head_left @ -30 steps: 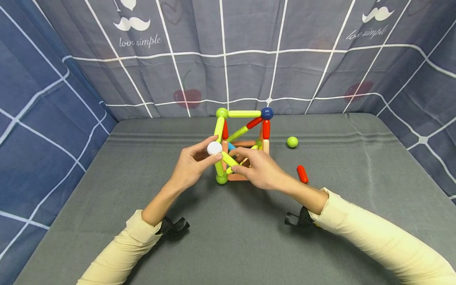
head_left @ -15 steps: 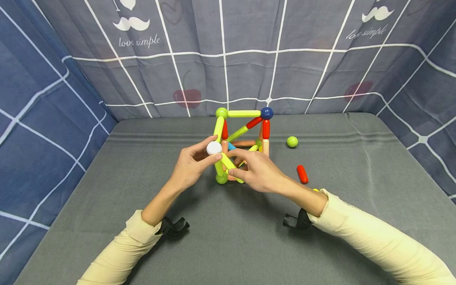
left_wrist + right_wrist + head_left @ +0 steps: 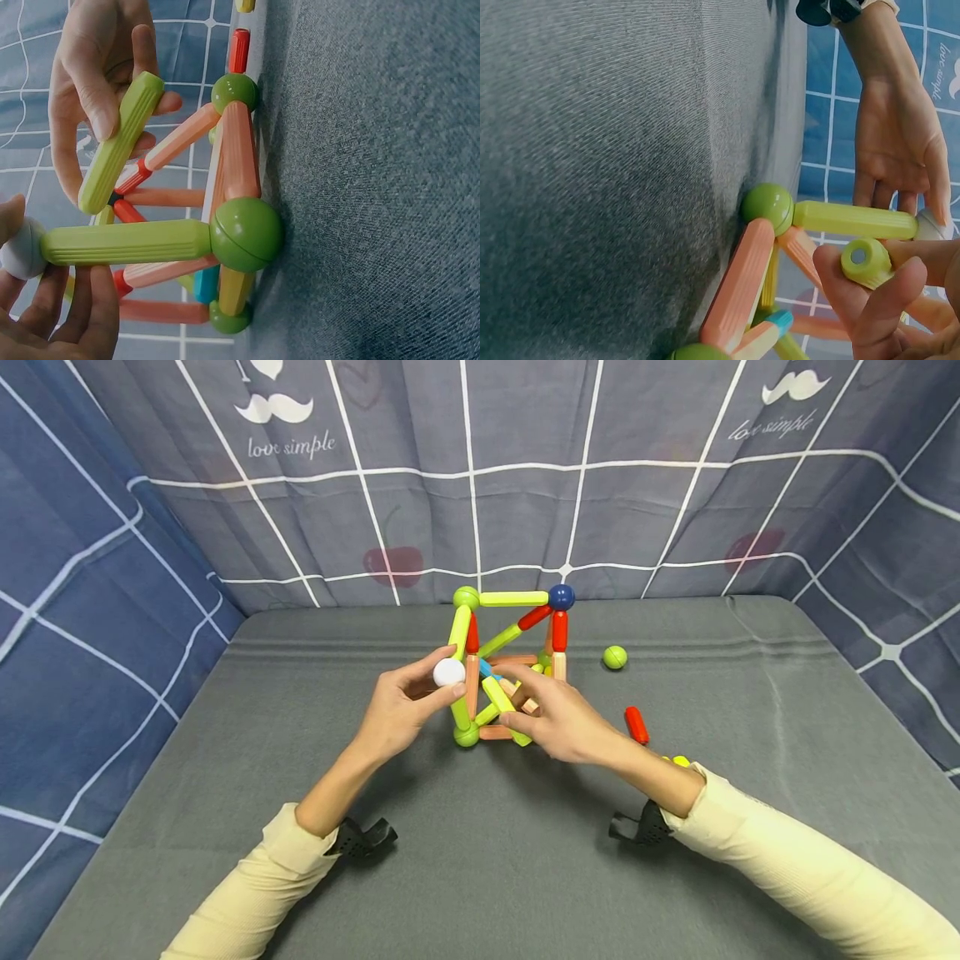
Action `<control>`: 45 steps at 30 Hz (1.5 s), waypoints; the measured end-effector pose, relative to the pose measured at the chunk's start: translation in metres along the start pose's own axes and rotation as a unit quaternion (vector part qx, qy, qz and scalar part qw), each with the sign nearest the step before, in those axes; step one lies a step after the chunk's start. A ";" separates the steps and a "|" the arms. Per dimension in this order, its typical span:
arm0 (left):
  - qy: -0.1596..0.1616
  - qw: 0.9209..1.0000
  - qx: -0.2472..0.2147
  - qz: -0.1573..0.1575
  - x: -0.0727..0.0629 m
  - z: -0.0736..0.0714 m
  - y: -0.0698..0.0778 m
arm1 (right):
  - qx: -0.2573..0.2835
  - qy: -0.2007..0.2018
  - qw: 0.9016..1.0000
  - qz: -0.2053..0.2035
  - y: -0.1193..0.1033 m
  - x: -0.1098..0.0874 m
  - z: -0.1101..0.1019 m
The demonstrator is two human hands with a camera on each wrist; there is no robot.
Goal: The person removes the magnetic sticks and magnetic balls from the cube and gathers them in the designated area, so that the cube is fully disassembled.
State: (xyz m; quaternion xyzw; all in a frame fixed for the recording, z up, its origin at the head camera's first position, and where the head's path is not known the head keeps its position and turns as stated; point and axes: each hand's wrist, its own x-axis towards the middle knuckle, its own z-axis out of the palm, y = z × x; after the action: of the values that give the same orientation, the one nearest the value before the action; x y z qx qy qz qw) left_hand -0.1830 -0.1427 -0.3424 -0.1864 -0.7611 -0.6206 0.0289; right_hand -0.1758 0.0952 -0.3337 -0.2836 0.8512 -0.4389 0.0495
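A magnetic stick-and-ball frame stands on the grey cloth, with green balls (image 3: pixel 466 597) and a navy ball (image 3: pixel 561 597) at corners. My left hand (image 3: pixel 397 714) holds a white ball (image 3: pixel 449 673) between thumb and fingers, atop the upright lime rod (image 3: pixel 127 242) at the frame's front left. This rod rises from a green ball (image 3: pixel 246 234) on the cloth. My right hand (image 3: pixel 558 714) pinches another lime rod (image 3: pixel 124 142), held tilted over the frame's front and apart from the white ball. In the right wrist view, its hollow end with a grey core faces the camera.
Right of the frame lie a loose green ball (image 3: pixel 615 657) and a red rod (image 3: pixel 636 725). A yellow piece (image 3: pixel 680 761) shows partly behind my right forearm. A checked blue curtain (image 3: pixel 525 518) hangs behind the grey cloth (image 3: pixel 480 877).
The lime rod in my right hand has come away from the white ball and moved to the right, turning steeper. My left hand stays on the white ball.
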 end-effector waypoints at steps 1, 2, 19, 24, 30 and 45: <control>0.000 1.000 0.000 0.000 0.000 0.000 0.000 | 0.005 -0.003 1.000 0.001 0.001 0.000 -0.001; 0.000 1.000 0.001 0.001 0.000 0.000 0.000 | 0.011 -0.005 1.000 0.002 0.001 0.000 -0.001; 0.003 1.000 0.008 -0.002 -0.001 -0.001 -0.001 | 0.068 -0.019 0.995 0.069 0.003 -0.026 -0.021; 0.004 1.000 0.009 -0.007 0.000 -0.001 -0.001 | 0.052 -0.009 0.997 0.064 0.013 -0.040 -0.033; 0.005 1.000 0.012 -0.003 0.000 0.001 -0.001 | 0.021 -0.007 0.997 0.075 0.025 -0.060 -0.048; 0.006 1.000 0.025 -0.007 0.001 0.001 0.001 | 0.019 0.006 0.989 0.147 0.045 -0.105 -0.091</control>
State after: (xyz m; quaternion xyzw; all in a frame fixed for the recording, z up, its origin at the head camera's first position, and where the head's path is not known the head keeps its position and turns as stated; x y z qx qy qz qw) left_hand -0.1832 -0.1419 -0.3417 -0.1766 -0.7778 -0.6023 0.0337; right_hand -0.1380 0.2362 -0.3304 -0.1515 0.8755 -0.4447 0.1133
